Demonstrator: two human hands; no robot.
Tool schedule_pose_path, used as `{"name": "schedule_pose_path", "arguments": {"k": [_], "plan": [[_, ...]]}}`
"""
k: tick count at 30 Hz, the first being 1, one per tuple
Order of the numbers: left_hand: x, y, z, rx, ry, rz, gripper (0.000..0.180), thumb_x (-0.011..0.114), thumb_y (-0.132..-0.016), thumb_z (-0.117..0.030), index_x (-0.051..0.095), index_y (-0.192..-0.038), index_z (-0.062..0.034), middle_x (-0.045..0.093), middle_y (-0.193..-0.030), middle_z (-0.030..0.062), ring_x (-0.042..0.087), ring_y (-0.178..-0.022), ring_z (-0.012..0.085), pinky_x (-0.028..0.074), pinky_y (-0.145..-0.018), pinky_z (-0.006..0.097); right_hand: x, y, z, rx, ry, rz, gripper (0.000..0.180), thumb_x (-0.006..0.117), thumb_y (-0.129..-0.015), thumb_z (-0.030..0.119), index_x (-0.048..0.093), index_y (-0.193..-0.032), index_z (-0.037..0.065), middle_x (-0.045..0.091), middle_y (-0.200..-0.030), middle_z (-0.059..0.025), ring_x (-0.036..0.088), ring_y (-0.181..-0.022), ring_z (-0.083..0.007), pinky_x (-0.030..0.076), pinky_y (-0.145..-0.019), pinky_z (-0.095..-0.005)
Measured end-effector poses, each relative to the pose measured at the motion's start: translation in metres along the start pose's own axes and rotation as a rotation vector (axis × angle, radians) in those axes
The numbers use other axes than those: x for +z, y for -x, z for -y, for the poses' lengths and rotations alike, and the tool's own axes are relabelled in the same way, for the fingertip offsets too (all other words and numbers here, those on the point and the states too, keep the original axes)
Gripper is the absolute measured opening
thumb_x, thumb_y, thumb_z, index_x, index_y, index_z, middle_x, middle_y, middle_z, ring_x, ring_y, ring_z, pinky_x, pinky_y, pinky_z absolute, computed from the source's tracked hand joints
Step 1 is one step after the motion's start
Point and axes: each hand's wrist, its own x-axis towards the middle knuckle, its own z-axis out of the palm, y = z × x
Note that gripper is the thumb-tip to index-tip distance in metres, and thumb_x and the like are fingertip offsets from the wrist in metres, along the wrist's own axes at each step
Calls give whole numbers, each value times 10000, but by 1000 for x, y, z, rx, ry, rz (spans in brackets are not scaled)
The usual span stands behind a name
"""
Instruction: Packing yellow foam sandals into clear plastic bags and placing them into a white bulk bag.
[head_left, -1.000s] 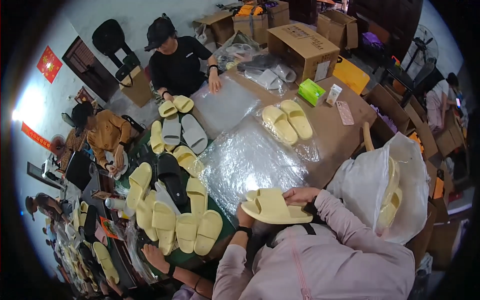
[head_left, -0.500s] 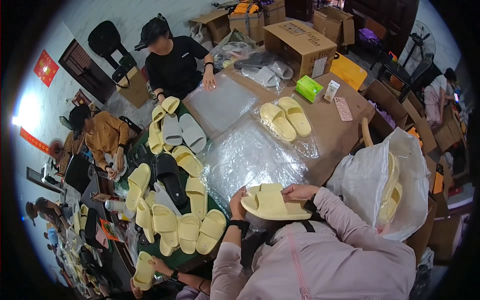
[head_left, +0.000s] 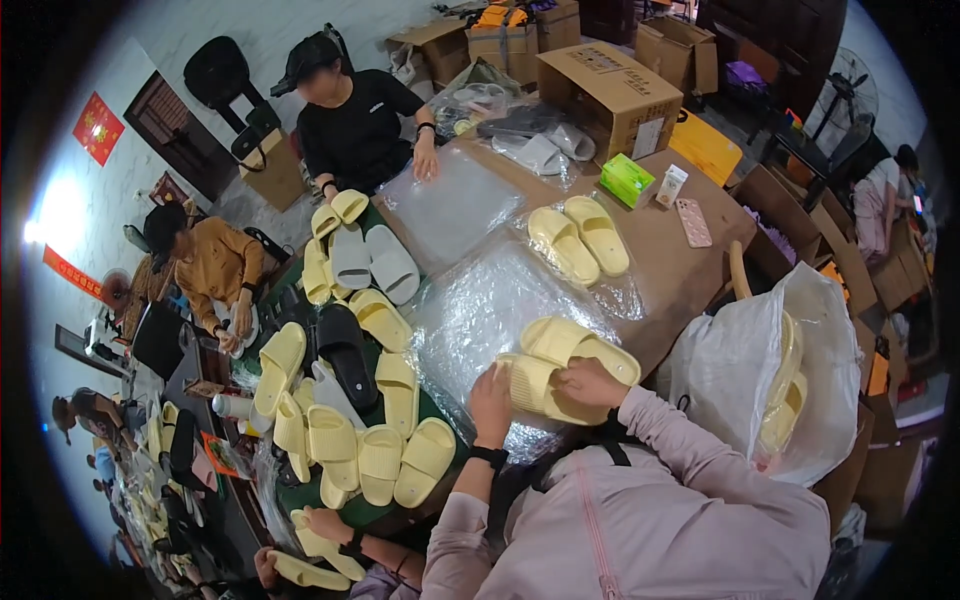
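Two pale yellow slide slippers lie side by side on a stack of clear plastic bags (head_left: 450, 310) in front of me. The farther slipper (head_left: 570, 338) rests on the plastic. My left hand (head_left: 491, 402) grips the strap side of the nearer slipper (head_left: 530, 385). My right hand (head_left: 590, 384) is closed at the same slipper's strap opening, its fingertips partly hidden. Just beyond, a pair of yellow slippers (head_left: 578, 240) rests on a clear bag. Left of my hands, several yellow slippers (head_left: 424, 460), a black slipper (head_left: 345, 355) and grey ones (head_left: 390, 262) crowd a green surface.
A white sack (head_left: 715, 350) with bagged yellow slippers stands at my right. A cardboard box (head_left: 610, 95), a green packet (head_left: 626, 180) and a phone (head_left: 692, 222) occupy the far table. A co-worker's hand (head_left: 325, 522) holds slippers at lower left; another person (head_left: 355, 120) sits across.
The slippers, held up together before, are now laid side by side on the plastic. My right hand has moved onto the nearer slipper's strap. The lower-left co-worker has separated two slippers.
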Motion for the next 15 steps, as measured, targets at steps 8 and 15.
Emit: {"name": "schedule_pose_path", "arguments": {"k": [8, 15], "plan": [[-12, -2, -45, 142, 30, 147, 351, 503, -880, -147, 550, -1227, -163, 418, -1348, 125, 330, -1254, 384, 201, -1036, 553, 26, -10, 9, -36, 93, -97, 369, 587, -747, 207, 564, -1098, 92, 539, -926, -88, 502, -967, -259, 371, -782, -414], [-52, 2, -80, 423, 442, 330, 309, 523, -852, -94, 582, -1154, -111, 532, -1187, 130, 491, -1089, 361, 381, -929, 436, 25, -43, 22, -124, 172, -280, 305, 547, -766, 249, 565, -1039, 114, 570, -995, -95, 522, -952, -290, 374, -759, -463]]}}
